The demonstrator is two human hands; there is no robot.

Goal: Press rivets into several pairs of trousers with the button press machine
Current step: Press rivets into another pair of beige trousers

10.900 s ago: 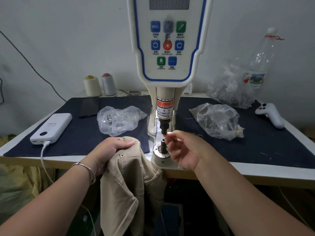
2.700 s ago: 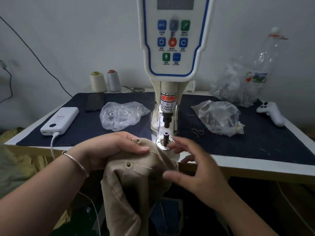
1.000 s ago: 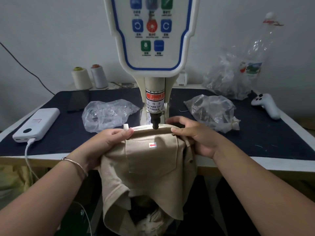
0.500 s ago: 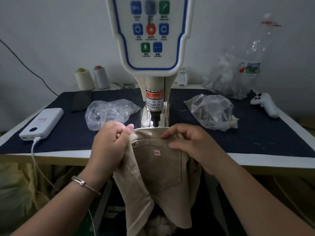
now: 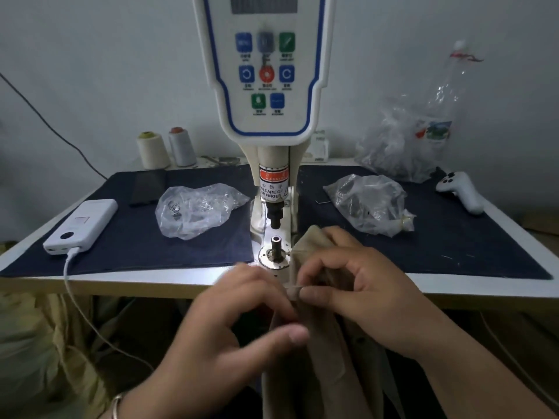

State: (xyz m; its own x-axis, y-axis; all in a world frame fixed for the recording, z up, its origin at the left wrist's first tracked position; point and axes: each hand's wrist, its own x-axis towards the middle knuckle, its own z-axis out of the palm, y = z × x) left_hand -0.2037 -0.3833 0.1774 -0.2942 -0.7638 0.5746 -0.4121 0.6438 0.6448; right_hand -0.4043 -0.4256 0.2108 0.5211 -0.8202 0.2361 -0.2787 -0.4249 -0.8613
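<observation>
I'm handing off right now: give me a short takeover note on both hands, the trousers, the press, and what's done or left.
Left hand: motion-blurred, fingers curled on the trousers' edge at the table front.
Right hand: pinches the beige trousers, which hang off the table edge just right of the lower die.
Press machine: punch raised, die post bare, no cloth under it.
Done: cannot tell from this view.
Left: set the next spot on the die and press. Rivet bags lie either side.

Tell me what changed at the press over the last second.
The trousers came off the press post, which is now bare, and shifted right and toward the table edge. The right hand grips them; the left hand blurs beside them. The bags, power bank and thread spools stayed put.
</observation>
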